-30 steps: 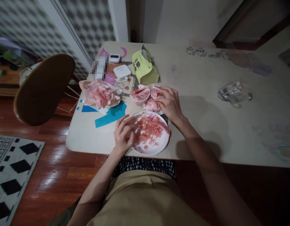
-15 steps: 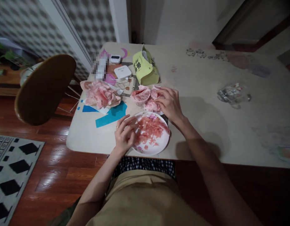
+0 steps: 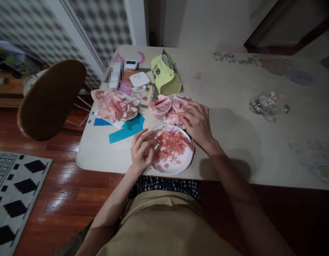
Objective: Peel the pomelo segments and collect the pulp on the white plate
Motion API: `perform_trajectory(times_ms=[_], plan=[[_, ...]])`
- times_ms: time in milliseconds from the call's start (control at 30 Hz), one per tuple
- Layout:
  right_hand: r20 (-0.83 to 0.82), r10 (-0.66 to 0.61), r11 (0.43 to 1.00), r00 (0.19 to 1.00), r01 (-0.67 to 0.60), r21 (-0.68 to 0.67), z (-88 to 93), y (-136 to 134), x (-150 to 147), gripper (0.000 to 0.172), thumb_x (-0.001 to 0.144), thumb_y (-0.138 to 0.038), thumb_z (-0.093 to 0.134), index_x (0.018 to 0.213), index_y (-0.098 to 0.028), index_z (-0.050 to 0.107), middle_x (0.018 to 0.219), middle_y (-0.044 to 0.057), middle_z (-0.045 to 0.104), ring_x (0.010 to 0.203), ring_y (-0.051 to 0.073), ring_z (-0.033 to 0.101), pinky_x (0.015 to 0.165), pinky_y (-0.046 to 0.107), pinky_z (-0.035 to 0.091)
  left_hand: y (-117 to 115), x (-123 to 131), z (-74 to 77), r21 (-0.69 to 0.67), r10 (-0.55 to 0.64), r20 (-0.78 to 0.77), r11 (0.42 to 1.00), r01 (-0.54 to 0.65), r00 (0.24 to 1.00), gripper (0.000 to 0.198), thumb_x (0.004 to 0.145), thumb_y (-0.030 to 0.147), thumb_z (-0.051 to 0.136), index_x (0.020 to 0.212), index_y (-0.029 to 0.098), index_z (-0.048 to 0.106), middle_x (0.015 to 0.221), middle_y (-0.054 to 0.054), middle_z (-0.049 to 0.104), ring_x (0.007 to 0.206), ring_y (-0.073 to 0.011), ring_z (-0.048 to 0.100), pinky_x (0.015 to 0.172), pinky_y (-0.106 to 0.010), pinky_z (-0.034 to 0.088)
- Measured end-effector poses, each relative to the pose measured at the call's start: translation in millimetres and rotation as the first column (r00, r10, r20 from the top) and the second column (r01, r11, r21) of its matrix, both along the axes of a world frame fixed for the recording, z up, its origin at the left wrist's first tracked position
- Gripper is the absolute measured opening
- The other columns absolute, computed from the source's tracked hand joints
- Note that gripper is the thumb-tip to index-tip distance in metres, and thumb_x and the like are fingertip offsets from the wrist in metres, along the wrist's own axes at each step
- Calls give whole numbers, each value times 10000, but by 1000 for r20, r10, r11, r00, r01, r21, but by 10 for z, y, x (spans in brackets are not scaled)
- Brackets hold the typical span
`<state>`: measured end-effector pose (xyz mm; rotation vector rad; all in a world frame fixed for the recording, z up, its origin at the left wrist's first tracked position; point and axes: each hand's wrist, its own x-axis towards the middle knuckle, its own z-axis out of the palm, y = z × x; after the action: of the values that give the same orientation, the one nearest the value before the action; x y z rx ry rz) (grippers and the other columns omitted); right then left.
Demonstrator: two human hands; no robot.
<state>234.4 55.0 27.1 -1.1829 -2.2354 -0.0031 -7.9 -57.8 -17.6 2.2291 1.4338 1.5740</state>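
Observation:
A white plate (image 3: pixel 180 166) with a floral pattern holds loose pieces of pink pomelo flesh (image 3: pixel 171 145) near the table's front edge. My left hand (image 3: pixel 141 149), wearing a ring, rests at the plate's left rim with loosely bent fingers apart. I see nothing held in it. Behind the plate lie opened pomelo pieces (image 3: pixel 161 106) with pale pink pith. My right hand (image 3: pixel 199 122) reaches over the right-hand pieces, fingers spread and fingertips at the fruit. Its thumb is near the plate's far rim, and the fingers partly cover the fruit there.
Left of the fruit sits a heap of pomelo peel (image 3: pixel 116 108) beside blue paper shapes (image 3: pixel 127 131). Behind are a yellow-green package (image 3: pixel 165 76), a white box (image 3: pixel 139 80) and a small white device (image 3: pixel 131 64). A glass mug (image 3: pixel 267 105) lies at right; a chair (image 3: pixel 51 99) stands left.
My right hand has shifted slightly right, with its fingers still at the pomelo pieces. My left hand stays at the plate's rim. The camera view has moved a little.

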Motion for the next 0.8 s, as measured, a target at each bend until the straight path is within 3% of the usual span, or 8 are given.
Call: perform_trajectory(times_ms=[167,333,600,800], plan=[[-10,-49,999,999,49,-23,5,-573,15,148,955,-232,665,1039,-302,764,1249,56,727,1266,301,624,1081,536,467,-2,2,11,-2,15,-24,1000,-15,1000,270,888,93,550,1064,242,690,1262,-70,729,1304,-289,629,1031,-542,581],[0,-119,990,993,119,-80,-53,-1019,37,255,955,-245,666,1201,-277,723,1233,97,721,1206,321,632,1021,549,500,1,11,26,10,24,-16,1000,-24,1000,288,891,88,545,1066,253,704,1239,-56,737,1288,-282,640,1040,-543,574],[-6,-250,968,968,250,-12,-172,-1129,8,234,975,-207,614,1147,-310,736,1062,71,761,1038,315,659,884,513,501,-11,-7,9,20,51,-24,999,-51,998,264,916,105,545,1070,246,707,1262,-65,739,1295,-287,646,1066,-560,562],[-81,-293,950,953,300,91,-159,-1157,-43,346,952,-179,635,1214,-390,717,1012,18,785,937,284,690,830,493,494,-10,8,62,42,57,-8,997,-57,998,246,949,114,547,1087,249,699,1231,-61,749,1296,-277,642,1053,-550,565]])
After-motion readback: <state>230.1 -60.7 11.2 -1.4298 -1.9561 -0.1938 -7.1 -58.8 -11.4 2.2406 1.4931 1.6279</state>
